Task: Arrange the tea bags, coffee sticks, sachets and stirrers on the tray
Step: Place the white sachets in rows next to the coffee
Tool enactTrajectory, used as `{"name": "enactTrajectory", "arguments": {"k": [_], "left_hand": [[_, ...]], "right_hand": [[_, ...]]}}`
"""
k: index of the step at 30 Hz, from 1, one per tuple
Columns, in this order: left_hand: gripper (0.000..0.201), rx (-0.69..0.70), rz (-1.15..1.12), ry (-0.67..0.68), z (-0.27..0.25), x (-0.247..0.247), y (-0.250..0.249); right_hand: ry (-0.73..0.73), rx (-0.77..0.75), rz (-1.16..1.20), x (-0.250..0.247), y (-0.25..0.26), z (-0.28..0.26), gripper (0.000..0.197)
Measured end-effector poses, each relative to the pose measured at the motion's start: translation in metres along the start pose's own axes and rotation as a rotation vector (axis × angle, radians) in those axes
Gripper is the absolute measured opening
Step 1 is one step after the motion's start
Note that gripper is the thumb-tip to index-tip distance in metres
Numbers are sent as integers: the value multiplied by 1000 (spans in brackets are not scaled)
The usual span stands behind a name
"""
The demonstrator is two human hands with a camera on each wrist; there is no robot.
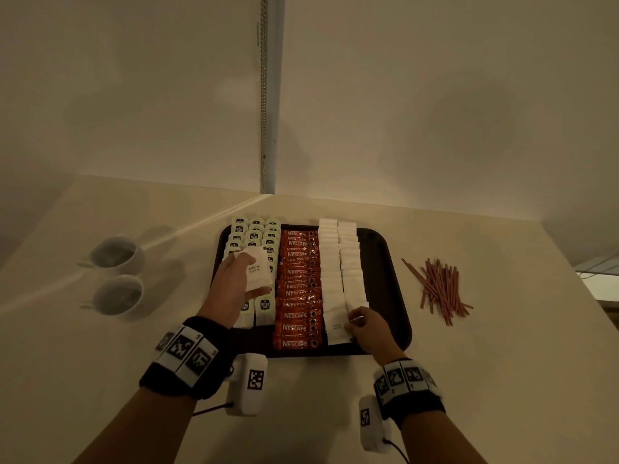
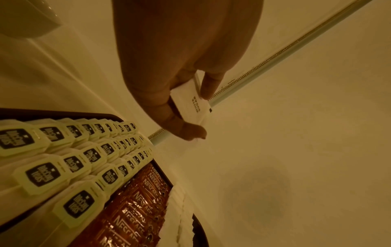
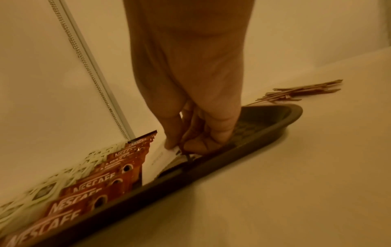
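On top of the pale counter, head view: dark brown plastic tray (image 1: 395, 283) w/ three blocks laid in rows. Pale green tea bags (image 1: 254, 236) at 9 o'clock, red Nescafe coffee sticks (image 1: 298, 289) at centre, white paper sugar sachets (image 1: 338, 262) in two columns toward 3. Left hand (image 1: 234, 283) hovers over the tea bags, gripping a small stack of spare white sachets (image 1: 258, 272). Right hand (image 1: 365, 329) sits at 5 o'clock of the tray, fingertips pinching the nearest sachet of the right column. Reddish-brown stirrers (image 1: 442, 289) lie in a loose heap off the tray, well out at 3. Two white cups (image 1: 117, 276) stand at 9, off the tray.

Left wrist view: thumb & fingers clamp the stack's edges; tea bags and sticks below.

Right wrist view: fingertips press a sachet's corner down by the near rim; blurred, so exact grip is hard to read.

Step in hand, I judge: finishing the sachet columns. Next: feed remaining sachets from left to right hand, overlap evenly, then gather the stirrers & lay them in the bare strip at 3.
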State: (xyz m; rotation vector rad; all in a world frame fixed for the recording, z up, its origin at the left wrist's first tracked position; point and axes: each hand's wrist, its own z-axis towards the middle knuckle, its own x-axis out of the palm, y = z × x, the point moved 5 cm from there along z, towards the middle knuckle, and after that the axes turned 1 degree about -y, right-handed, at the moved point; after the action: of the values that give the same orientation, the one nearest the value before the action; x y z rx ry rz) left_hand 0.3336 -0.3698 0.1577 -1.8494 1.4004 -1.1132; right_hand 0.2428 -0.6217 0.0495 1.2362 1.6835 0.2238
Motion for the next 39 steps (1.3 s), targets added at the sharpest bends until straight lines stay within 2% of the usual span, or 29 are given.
{"name": "enactTrajectory", "arguments": {"k": [7,12,15,17,19,22,24,27,29,33,36,39], "left_hand": [[19,-56,-58,-15,-1,2,3],[23,-34,-34,50,-2,7,1],[22,60,104,147,-2,13,-2],[18,170,320,212,-3,17,-4],[22,285,539,256,-7,23,-8],[21,383,603,261,-12,32,-15],[15,444,573,230,-15,37,-23],[15,502,526,208,-17,40,-29],[14,523,535,183,-17,41,-29],[10,584,568,157,-18,44,-27],[11,570,573,170,-17,47,-23],[16,542,601,183,-19,44,-22]], "right_hand": [[-164,-22,-93,5,0,-1,17],[-191,-45,-158,5,8,-5,17],[-186,-226,-41,-2,45,-13,15],[-138,-398,181,-12,86,-25,18],[-41,-511,327,-20,122,-36,26],[45,-596,301,-24,150,-43,23],[64,-567,365,-25,150,-43,16],[211,-406,715,-19,141,-45,14],[279,-354,844,-15,139,-48,16],[253,-371,788,-16,140,-54,26],[188,-414,774,-24,140,-54,9],[146,-419,715,-35,130,-51,4]]}}
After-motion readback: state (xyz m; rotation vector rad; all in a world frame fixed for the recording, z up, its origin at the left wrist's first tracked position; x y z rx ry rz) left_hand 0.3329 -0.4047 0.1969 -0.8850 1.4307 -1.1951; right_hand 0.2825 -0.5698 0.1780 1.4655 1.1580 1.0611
